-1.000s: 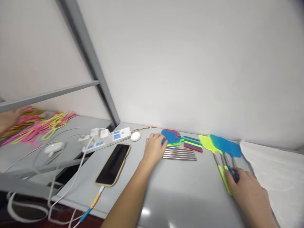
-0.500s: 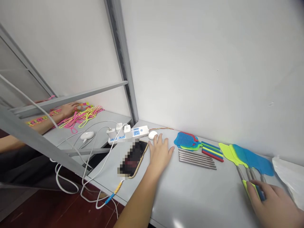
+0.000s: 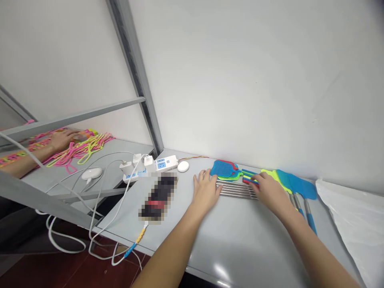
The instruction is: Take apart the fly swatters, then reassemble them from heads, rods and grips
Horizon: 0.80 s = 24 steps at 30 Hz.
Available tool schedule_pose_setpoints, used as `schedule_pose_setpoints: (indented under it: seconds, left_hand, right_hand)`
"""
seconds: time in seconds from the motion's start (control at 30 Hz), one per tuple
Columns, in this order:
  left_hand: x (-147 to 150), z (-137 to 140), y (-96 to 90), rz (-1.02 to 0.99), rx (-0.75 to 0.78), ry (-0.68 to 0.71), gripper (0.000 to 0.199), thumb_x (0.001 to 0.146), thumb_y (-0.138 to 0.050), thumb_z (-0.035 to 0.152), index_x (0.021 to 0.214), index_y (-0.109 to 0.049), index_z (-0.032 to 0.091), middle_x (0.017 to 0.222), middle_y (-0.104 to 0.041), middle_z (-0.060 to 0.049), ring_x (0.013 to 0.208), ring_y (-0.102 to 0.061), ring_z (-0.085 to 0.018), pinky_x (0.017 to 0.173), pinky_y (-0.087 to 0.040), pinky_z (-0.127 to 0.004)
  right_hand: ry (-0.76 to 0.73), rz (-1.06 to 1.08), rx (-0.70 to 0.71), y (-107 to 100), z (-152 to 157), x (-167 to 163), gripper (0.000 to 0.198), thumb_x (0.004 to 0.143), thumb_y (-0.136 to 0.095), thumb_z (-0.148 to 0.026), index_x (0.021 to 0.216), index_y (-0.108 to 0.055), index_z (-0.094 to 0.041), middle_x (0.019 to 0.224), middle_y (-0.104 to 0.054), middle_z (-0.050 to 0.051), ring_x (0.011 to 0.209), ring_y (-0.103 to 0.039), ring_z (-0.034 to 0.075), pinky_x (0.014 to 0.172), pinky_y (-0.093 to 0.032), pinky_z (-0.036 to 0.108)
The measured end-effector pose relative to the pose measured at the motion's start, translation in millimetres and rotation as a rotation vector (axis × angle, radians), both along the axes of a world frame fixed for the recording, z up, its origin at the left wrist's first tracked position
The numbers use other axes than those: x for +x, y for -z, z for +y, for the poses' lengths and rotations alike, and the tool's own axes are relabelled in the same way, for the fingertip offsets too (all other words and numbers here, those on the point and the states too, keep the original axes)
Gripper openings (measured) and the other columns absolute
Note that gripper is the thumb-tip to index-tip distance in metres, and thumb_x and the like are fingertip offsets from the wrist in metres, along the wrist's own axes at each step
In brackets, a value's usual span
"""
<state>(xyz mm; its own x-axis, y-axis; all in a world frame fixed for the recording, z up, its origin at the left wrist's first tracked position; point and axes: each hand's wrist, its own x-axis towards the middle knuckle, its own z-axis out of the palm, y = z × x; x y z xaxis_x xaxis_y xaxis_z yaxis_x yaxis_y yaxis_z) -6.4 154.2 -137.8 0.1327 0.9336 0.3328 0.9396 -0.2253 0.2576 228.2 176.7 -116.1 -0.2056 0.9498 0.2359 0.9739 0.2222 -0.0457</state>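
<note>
Fingers spread, my left hand (image 3: 205, 192) rests on the grey tabletop (image 3: 240, 240). Its fingertips are beside the blue fly swatter head (image 3: 222, 169) and the left ends of several thin metal rods (image 3: 237, 191). Red and green swatter heads show under the blue one. My right hand (image 3: 271, 192) is closed at the coloured plastic handles (image 3: 250, 181), with thumb and fingers around a blue one above a red one. It hides the right ends of the handles and rods. Assembled swatters (image 3: 295, 184) with yellow-green and blue heads lie behind my right wrist.
White plastic sheeting (image 3: 345, 216) lies at the right. A phone (image 3: 159, 196) on a cable, a round white disc (image 3: 183, 167) and a power strip (image 3: 168, 163) are at the left. Beyond the metal frame (image 3: 132, 60), another person's hand (image 3: 63, 140) is among pink and yellow cords (image 3: 90, 148).
My right hand has left the assembled swatters and moved left to the loose coloured handles. My left hand has shifted right to the ends of the metal rods. The view has turned rightward.
</note>
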Motion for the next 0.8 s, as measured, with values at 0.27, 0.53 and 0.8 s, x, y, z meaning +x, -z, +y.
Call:
schedule_pose_setpoints:
  seconds: [0.27, 0.53, 0.8]
  left_hand:
    - [1, 11, 9.9, -0.027, -0.038, 0.021, 0.04, 0.093, -0.037, 0.044, 0.125, -0.048, 0.023, 0.14, -0.042, -0.011, 0.13, -0.029, -0.03, 0.104, -0.023, -0.056]
    - [-1, 14, 12.1, -0.052, -0.101, 0.048, 0.043, 0.094, -0.034, 0.044, 0.129, -0.044, 0.022, 0.137, -0.048, -0.009, 0.13, -0.031, -0.03, 0.103, -0.026, -0.052]
    - [-3, 15, 7.3, -0.066, -0.107, 0.047, 0.039, 0.094, -0.036, 0.039, 0.127, -0.045, 0.022, 0.13, -0.053, -0.01, 0.119, -0.042, -0.026, 0.098, -0.03, -0.043]
  right_hand:
    - [-0.053, 0.007, 0.086, 17, 41, -27, 0.022, 0.092, -0.048, -0.031, 0.106, -0.061, -0.019, 0.098, -0.057, 0.009, 0.089, -0.055, 0.021, 0.069, -0.035, 0.03]
    - [-0.141, -0.011, 0.147, 26, 57, -39, 0.02, 0.092, -0.047, -0.023, 0.101, -0.065, -0.022, 0.097, -0.059, 0.008, 0.09, -0.053, 0.02, 0.075, -0.029, 0.032]
    - [-0.162, -0.008, 0.194, 24, 51, -44, 0.025, 0.094, -0.042, -0.025, 0.094, -0.066, -0.02, 0.09, -0.061, 0.008, 0.086, -0.052, 0.02, 0.077, -0.023, 0.035]
